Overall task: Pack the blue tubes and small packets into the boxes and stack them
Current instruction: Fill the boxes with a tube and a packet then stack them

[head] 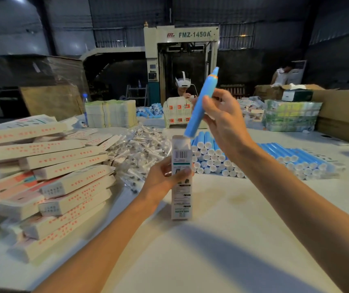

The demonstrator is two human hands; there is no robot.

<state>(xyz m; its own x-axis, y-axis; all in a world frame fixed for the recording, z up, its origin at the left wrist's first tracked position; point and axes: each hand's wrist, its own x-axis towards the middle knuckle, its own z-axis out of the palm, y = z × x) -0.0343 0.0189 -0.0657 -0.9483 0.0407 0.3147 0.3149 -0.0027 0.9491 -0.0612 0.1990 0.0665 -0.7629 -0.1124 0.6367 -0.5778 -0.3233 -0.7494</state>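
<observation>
Left hand (pixel 165 176) fingers wrap upright box (pixel 181 182) standing on bench (pixel 222 240); right hand (pixel 222 121) fingers pinch tilted blue tube (pixel 201 104), lower end at box's open top.

Student: What carries the goods?
Tutor: A white table (pixel 222 240).
Student: At its left edge?
Tutor: Stacked boxes (pixel 48 178), lying flat and overlapping.
Student: Toward the middle?
Tutor: A heap of clear small packets (pixel 135 153) beside the stack; an upright box (pixel 181 199) just in front; rightward, piled blue tubes (pixel 209 153), white caps facing the near edge.
Student: Far edge?
Tutor: Bundled flat cartons (pixel 110 113) and green-printed bundles (pixel 292 115).
</observation>
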